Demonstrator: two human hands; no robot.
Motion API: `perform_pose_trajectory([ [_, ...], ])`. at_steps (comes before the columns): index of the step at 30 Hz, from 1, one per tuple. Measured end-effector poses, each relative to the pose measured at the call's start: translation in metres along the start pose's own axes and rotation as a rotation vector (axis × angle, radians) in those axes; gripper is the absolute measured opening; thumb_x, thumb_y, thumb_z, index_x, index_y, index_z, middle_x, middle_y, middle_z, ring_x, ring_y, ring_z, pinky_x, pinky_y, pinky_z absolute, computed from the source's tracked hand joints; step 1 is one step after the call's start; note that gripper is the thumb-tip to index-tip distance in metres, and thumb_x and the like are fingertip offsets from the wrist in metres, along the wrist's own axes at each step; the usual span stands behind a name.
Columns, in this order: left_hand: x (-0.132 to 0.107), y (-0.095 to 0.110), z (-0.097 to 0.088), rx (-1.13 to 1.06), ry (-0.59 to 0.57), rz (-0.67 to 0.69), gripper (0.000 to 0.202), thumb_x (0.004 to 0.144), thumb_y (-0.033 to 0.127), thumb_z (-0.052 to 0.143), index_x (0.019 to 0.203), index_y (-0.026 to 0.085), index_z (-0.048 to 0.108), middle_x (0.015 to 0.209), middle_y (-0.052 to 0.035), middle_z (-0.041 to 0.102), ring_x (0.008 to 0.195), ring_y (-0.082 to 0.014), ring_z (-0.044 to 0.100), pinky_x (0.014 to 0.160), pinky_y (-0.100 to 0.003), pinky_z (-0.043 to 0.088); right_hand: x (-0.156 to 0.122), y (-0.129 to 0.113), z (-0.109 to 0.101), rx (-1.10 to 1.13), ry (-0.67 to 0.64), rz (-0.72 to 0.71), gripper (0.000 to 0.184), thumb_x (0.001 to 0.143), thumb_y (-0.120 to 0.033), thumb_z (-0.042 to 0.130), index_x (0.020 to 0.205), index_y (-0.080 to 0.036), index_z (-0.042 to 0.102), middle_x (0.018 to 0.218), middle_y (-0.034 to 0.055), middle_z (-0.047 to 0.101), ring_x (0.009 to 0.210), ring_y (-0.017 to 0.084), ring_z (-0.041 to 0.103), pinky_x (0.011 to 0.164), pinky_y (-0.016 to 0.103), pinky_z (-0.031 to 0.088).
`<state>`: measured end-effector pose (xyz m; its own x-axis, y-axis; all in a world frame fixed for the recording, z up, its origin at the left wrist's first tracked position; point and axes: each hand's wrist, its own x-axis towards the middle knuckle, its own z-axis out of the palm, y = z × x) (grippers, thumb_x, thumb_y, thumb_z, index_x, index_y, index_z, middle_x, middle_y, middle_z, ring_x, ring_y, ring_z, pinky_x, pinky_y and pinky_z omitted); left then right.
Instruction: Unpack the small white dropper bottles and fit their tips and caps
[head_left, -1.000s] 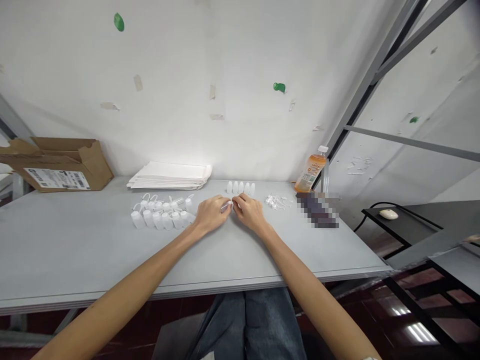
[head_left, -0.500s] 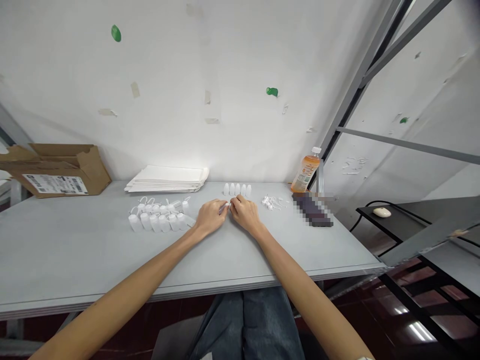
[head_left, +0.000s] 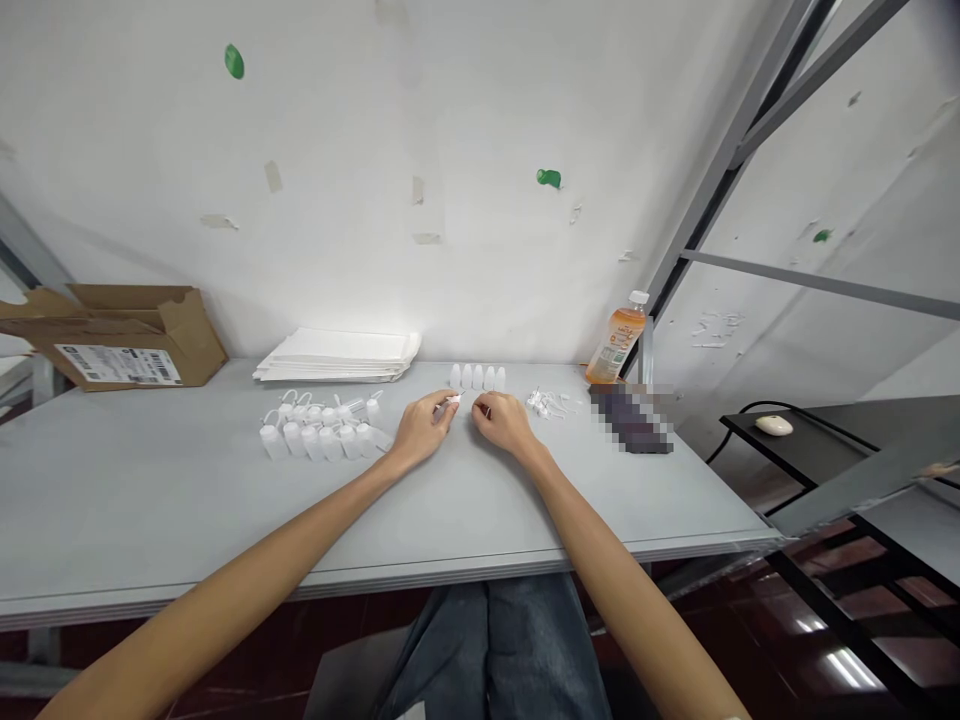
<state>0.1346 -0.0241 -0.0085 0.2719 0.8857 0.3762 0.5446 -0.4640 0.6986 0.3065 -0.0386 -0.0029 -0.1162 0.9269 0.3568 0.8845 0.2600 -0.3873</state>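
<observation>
Both hands meet over the middle of the worktop point(head_left: 187, 510), closer to its back edge than its front edge, with a narrow gap between them. The left hand point(head_left: 420, 432) has its thumb and fingers pinched on a small white piece point(head_left: 453, 399), from which a thin dark tip points up and toward the right hand point(head_left: 504, 420). The fingers of the right hand are curled in together; whether anything sits between them I cannot tell. Just beyond the hands, near the back edge, five white tapered pieces point(head_left: 478, 377) stand upright in a row. To the right of the right hand, toward the back right corner, lies a loose cluster of small white parts point(head_left: 538, 403). Left of the left hand, white bottles point(head_left: 311, 442) are gathered in two rough rows, some with looped strips point(head_left: 271, 416) rising from their tops. Behind them, along the back edge, lies a stack of white sheets point(head_left: 337, 357), and an open cardboard box point(head_left: 187, 340) stands at the back left corner. By the back right corner stands a bottle of orange drink point(head_left: 616, 345), with a dark pixelated thing point(head_left: 631, 422) in front of it, close to the right edge
</observation>
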Motion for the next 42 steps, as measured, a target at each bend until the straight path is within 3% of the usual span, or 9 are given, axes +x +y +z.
perform_pose_trajectory([
  [3,0.0,-0.003,0.0,-0.028,0.009,0.014,0.032,0.087,0.035,0.053,0.114,0.021,0.062,0.091,-0.0027,0.071,0.071,-0.0172,0.066,0.077,-0.031,0.049,0.001,0.004,-0.001,0.037,0.03,0.039,0.018,0.085,-0.017,0.052,0.09,-0.019,0.07,0.089,0.0038,0.07,0.071,0.015,0.057,0.059,0.026,0.03],
  [7,0.0,-0.005,0.001,-0.052,0.007,0.035,0.031,0.082,0.031,0.059,0.112,0.023,0.059,0.091,-0.0015,0.071,0.086,-0.0193,0.068,0.086,-0.033,0.049,0.001,0.008,-0.005,0.145,0.101,0.085,0.03,0.083,-0.017,0.054,0.11,-0.023,0.066,0.094,0.0008,0.071,0.067,0.014,0.058,0.06,0.025,0.033],
  [11,0.0,-0.005,0.001,-0.051,0.009,0.035,0.03,0.08,0.03,0.062,0.109,0.024,0.058,0.092,-0.0018,0.071,0.087,-0.0199,0.068,0.087,-0.034,0.05,0.001,0.006,-0.009,0.273,0.166,0.159,0.012,0.084,-0.027,0.056,0.083,-0.021,0.066,0.079,0.0003,0.07,0.063,0.014,0.058,0.06,0.025,0.036],
  [16,-0.003,-0.001,0.0,-0.034,-0.002,0.058,0.03,0.08,0.029,0.061,0.109,0.024,0.058,0.096,-0.0041,0.071,0.094,-0.0217,0.067,0.083,-0.033,0.051,0.001,0.004,-0.01,0.491,0.064,0.15,0.037,0.087,-0.044,0.055,0.059,-0.019,0.055,0.053,-0.0012,0.059,0.047,0.012,0.053,0.056,0.025,0.038],
  [22,-0.006,0.002,0.001,-0.027,-0.007,0.078,0.032,0.081,0.028,0.059,0.113,0.024,0.059,0.099,-0.0054,0.07,0.097,-0.022,0.066,0.08,-0.032,0.052,-0.001,0.001,-0.012,0.538,0.001,0.113,0.036,0.084,-0.043,0.059,0.059,-0.017,0.059,0.051,-0.0006,0.059,0.046,0.011,0.052,0.053,0.024,0.038],
  [30,-0.007,-0.001,0.004,-0.037,-0.008,0.126,0.035,0.081,0.025,0.057,0.116,0.023,0.061,0.1,-0.0049,0.07,0.095,-0.0207,0.066,0.07,-0.027,0.053,-0.003,-0.001,-0.012,0.662,-0.181,0.115,0.04,0.086,-0.046,0.056,0.062,-0.015,0.064,0.058,0.0024,0.064,0.046,0.011,0.055,0.055,0.025,0.042],
  [36,-0.008,0.0,0.004,-0.062,-0.011,0.161,0.037,0.079,0.021,0.056,0.115,0.022,0.061,0.103,-0.0052,0.07,0.096,-0.0205,0.065,0.07,-0.027,0.053,-0.003,-0.005,-0.014,0.746,-0.226,0.108,0.041,0.081,-0.054,0.063,0.074,-0.014,0.069,0.067,0.0034,0.067,0.048,0.011,0.057,0.05,0.023,0.04],
  [42,-0.005,0.002,0.0,-0.042,0.022,0.116,0.03,0.079,0.028,0.06,0.108,0.022,0.062,0.101,-0.0056,0.069,0.087,-0.0197,0.065,0.066,-0.028,0.051,0.0,-0.003,-0.013,0.825,-0.165,0.208,0.045,0.078,-0.059,0.066,0.066,-0.015,0.061,0.064,0.0036,0.065,0.045,0.011,0.057,0.041,0.021,0.033],
])
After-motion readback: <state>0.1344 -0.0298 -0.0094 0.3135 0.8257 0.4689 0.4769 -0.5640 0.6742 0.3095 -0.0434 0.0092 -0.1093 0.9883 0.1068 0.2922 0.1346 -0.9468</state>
